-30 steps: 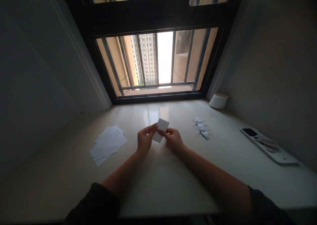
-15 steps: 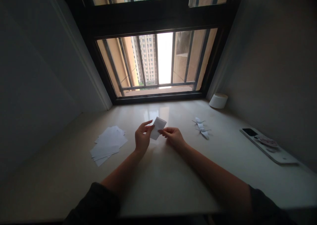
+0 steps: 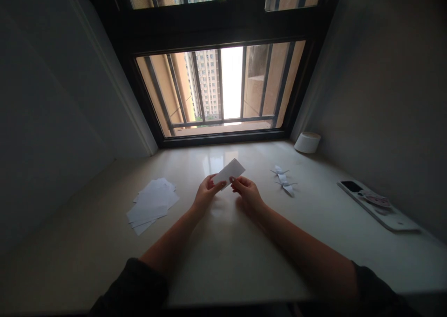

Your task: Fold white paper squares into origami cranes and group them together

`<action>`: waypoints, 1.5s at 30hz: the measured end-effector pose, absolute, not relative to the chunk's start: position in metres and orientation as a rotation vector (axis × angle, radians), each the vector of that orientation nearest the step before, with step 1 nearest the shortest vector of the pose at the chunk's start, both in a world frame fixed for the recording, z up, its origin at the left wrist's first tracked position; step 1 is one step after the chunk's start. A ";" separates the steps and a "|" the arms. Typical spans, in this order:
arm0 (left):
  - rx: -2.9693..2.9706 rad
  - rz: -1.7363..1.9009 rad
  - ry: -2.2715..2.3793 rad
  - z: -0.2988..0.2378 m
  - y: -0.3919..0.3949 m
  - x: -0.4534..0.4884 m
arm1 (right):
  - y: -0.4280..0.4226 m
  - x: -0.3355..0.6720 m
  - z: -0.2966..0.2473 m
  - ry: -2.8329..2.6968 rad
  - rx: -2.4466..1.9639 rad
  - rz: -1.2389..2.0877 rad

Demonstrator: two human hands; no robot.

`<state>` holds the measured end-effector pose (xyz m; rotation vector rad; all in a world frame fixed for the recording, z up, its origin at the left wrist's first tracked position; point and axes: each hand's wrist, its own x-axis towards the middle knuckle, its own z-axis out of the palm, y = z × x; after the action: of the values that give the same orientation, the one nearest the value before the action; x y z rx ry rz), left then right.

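**Folded white paper held above the worktop**

A small white paper slip (image 3: 230, 171), folded into a narrow rectangle, is held tilted, its far end raised up and to the right. Its near lower end is pinched from both sides. It is kept just above the pale worktop (image 3: 223, 261), well right of the paper stack (image 3: 152, 205).

Left: paper stack (image 3: 152, 204) on the sill (image 3: 223, 256).
Centre: folded paper (image 3: 229, 172) between both hands.
Right: paper cranes (image 3: 283, 179), tray (image 3: 380, 205).
Far right: bowl (image 3: 307, 142).
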<state>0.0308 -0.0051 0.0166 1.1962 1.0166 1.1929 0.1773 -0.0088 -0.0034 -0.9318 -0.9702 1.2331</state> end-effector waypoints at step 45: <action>1.263 1.315 1.117 0.013 -0.001 0.027 | -0.013 0.179 -0.003 -1.242 -0.987 1.240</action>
<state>0.0271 -0.0014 0.0131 1.2633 1.1170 1.3149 0.1789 -0.0129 -0.0029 -0.9875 -1.2416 1.2397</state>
